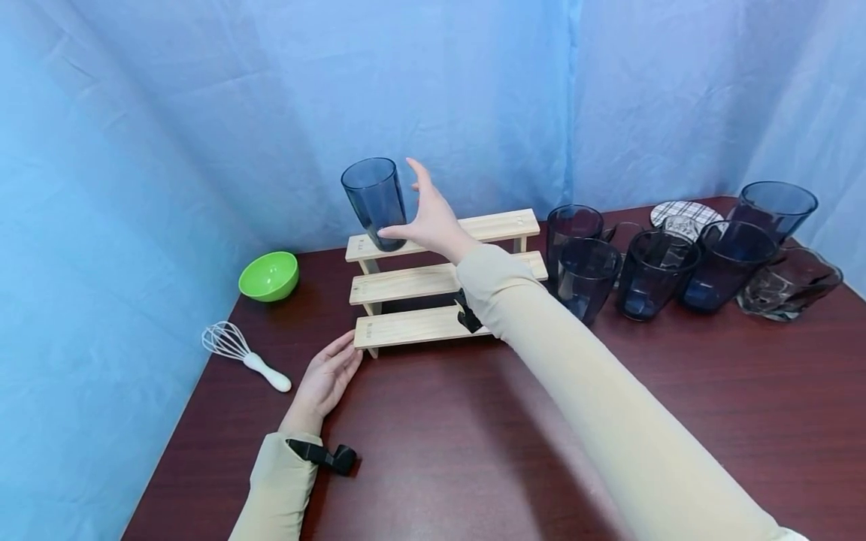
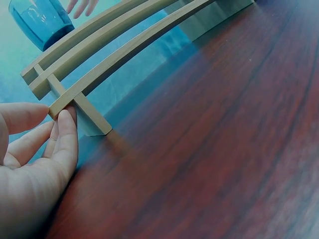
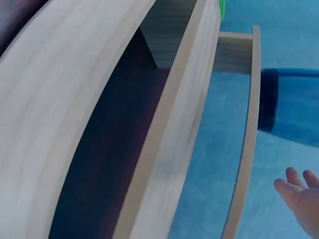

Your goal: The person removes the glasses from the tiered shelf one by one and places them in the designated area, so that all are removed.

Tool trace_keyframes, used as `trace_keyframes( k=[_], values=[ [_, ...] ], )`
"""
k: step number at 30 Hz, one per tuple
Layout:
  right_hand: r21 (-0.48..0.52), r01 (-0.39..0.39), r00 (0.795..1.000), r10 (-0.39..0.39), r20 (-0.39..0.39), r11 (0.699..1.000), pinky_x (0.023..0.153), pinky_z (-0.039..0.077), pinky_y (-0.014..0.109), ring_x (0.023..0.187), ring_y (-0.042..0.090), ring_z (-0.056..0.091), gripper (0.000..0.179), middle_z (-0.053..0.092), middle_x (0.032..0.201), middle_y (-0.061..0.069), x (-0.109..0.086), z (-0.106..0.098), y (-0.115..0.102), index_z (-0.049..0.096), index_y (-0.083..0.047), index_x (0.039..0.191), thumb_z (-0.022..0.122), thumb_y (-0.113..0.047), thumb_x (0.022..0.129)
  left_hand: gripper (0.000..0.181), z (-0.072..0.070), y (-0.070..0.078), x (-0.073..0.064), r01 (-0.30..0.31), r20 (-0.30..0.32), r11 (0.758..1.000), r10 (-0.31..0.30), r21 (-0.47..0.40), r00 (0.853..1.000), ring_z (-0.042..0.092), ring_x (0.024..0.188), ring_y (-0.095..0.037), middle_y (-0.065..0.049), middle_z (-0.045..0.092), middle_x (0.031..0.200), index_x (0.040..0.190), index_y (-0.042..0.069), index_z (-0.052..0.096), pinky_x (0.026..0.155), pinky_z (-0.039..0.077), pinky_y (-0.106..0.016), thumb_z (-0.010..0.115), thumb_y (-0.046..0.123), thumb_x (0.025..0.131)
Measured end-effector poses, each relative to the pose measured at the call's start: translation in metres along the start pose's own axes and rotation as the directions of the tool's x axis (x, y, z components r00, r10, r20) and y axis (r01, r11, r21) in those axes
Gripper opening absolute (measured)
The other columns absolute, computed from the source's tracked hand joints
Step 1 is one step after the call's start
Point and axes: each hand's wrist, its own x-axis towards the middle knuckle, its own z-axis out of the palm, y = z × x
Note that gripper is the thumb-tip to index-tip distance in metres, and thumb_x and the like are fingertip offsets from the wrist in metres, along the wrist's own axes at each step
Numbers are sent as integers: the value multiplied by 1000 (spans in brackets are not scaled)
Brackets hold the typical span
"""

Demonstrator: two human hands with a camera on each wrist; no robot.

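Note:
A three-step wooden rack [image 1: 413, 328] stands at the back of the table. At the left end of its top step a tall dark-blue glass [image 1: 370, 195] stands upright. My right hand [image 1: 434, 219] is beside this glass, thumb and fingers spread apart; in the right wrist view a gap shows between the fingers [image 3: 289, 188] and the glass [image 3: 299, 102]. With thumb and fingertips, my left hand [image 1: 328, 382] pinches the left end of the lowest step, seen closely in the left wrist view on the rack [image 2: 134, 50].
Right of the rack stand several dark glass mugs [image 1: 656, 274], a wide glass [image 1: 778, 207], a wavy clear-grey glass [image 1: 788, 282] and a checked round coaster [image 1: 685, 211]. To the left lie a green bowl [image 1: 269, 276] and a white whisk [image 1: 253, 361]. Blue curtains [image 1: 271, 113] close off the back.

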Motion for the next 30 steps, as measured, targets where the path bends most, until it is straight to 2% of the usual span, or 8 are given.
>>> trace_keyframes(
  k=[6,9,16,20,26,30],
  values=[
    [24,23,1000,-23,6,999,104,40,48,134,27,38,114,34,147,15,1,10,-10,-1,-29,152,82,-27,74,51,0,-1,2,-2,-1,1000,2,-5,1000,59,97,-3,-1,51,117,148,-3,23,91,47,-16,37,-4,99],
    [30,27,1000,-26,-7,999,104,39,48,135,27,37,111,34,147,16,1,14,-11,-1,-29,152,80,-26,76,51,1,-1,2,1,-3,1000,-1,-8,1000,59,96,-3,-4,48,122,148,-3,23,90,47,-16,37,-5,99],
    [21,4,999,-3,-44,1000,103,41,49,135,27,37,103,34,148,16,2,18,-10,1,-29,152,76,-21,81,50,2,-2,3,1,-7,1000,-2,-6,1000,59,96,-3,-3,49,121,147,-3,23,90,48,-15,36,-5,99],
    [10,4,999,-3,-54,1000,103,41,48,135,26,37,102,36,147,16,2,20,-9,1,-29,152,75,-22,82,50,1,-2,3,-7,-5,1000,7,-1,1000,59,96,-3,-3,49,120,147,-4,23,89,48,-15,36,-5,99],
    [16,0,997,1,-77,1000,102,42,46,133,25,40,99,39,145,14,3,21,-8,5,-31,151,76,-24,81,50,0,-1,4,-7,-3,1000,7,-1,1000,59,97,-3,-8,41,132,147,-3,23,90,48,-15,35,-5,99],
    [12,8,995,-7,-101,1000,99,45,45,131,23,43,98,41,144,13,2,22,-7,10,-33,150,77,-26,79,50,0,-1,4,-8,-2,1000,8,7,1000,58,97,-3,-6,43,128,148,-3,23,90,47,-15,35,-4,99]
  ],
)
